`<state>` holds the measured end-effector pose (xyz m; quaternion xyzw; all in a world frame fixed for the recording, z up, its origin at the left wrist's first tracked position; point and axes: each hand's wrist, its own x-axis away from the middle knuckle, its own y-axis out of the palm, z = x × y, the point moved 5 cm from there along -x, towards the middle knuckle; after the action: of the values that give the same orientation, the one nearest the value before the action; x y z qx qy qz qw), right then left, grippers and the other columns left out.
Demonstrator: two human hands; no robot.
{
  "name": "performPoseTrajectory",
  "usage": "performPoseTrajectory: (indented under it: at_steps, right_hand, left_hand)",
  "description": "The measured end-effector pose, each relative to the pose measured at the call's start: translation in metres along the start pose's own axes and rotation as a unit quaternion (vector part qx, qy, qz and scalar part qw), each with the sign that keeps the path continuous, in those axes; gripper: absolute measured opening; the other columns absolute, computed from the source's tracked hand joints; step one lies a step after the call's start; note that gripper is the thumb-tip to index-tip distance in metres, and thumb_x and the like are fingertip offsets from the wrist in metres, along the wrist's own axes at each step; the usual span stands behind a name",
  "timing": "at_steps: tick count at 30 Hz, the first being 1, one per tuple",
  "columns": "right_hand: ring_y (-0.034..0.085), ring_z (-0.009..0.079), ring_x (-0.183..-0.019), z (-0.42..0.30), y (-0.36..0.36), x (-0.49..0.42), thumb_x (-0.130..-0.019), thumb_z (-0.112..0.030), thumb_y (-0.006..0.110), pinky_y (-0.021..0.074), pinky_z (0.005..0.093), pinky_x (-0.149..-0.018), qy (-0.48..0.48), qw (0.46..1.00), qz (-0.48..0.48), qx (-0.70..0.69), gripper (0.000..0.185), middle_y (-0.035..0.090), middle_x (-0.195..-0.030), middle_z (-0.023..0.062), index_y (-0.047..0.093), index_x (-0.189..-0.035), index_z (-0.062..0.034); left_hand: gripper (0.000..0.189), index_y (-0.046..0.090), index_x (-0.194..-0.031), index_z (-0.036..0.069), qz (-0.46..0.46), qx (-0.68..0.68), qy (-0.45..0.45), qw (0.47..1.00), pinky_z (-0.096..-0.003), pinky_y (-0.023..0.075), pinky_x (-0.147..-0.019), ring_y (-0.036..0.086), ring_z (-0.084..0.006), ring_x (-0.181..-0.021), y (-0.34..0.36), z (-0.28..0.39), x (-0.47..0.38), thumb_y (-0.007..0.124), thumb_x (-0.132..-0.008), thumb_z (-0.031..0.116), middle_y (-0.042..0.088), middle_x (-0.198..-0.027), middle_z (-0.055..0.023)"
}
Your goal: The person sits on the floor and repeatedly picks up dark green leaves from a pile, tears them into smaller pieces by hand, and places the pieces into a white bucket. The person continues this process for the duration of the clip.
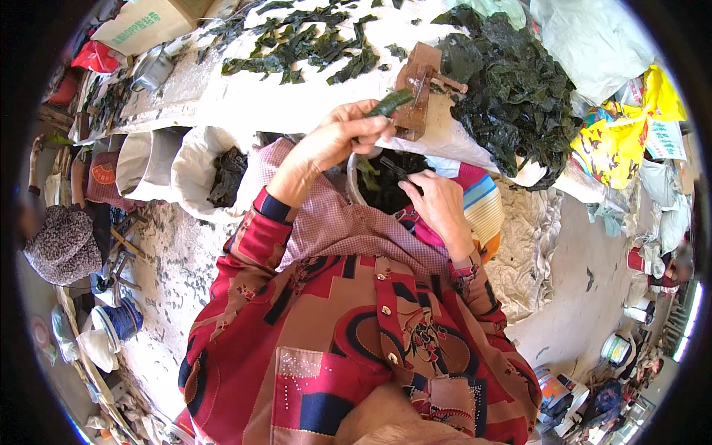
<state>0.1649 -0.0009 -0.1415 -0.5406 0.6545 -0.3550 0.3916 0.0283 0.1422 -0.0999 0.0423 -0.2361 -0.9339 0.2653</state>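
My left hand (356,129) is raised at the edge of the white-covered work table (183,105). Its thumb and fingers pinch a folded dark green strip of kelp (392,102), whose far end overlaps a wooden block (418,89) with a peg. Lower and to the right, my right hand (436,203) is over a pail (352,181) of dark kelp set before my lap. Its fingertips close on a thin dark strip (394,167), probably kelp. The palm side of this hand is hidden.
A large heap of wet kelp (512,89) lies right of the block, and loose pieces (311,47) are spread further back. White sacks (189,172) hang along the table's left edge. A yellow bag (623,133) stands far right. Another person (64,245) is at far left.
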Motion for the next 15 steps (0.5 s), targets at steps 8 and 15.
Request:
performPoseTrajectory:
  at_steps: [8, 15]
  right_hand:
    - [0.070, 0.0191, -0.078, -0.030, -0.023, 0.006, -0.092, -0.029, 0.063, 0.0533, 0.0298, -0.069, 0.063, 0.973, 0.026, -0.220, 0.036, 0.072, -0.088, 0.0109, 0.062, -0.122, -0.0094]
    - [0.055, 0.0033, -0.073, -0.047, -0.060, 0.023, -0.096, -0.022, 0.062, 0.0447, 0.0180, -0.067, 0.086, 0.808, 0.198, -0.548, 0.026, 0.066, -0.088, 0.0003, 0.068, -0.105, 0.0010]
  left_hand:
    - [0.047, 0.064, -0.105, -0.002, 0.008, 0.043, -0.019, 0.999, -0.0210, 0.0390, -0.045, 0.050, -0.0086, -0.050, 0.050, 0.002, 0.044, 0.041, -0.103, 0.038, 0.067, -0.078, -0.0108]
    - [0.046, 0.054, -0.114, 0.001, -0.018, -0.097, 0.024, 0.995, -0.0203, 0.0398, -0.044, 0.048, -0.0067, -0.048, 0.082, -0.012, 0.067, 0.051, -0.098, 0.044, 0.068, -0.081, -0.0099]
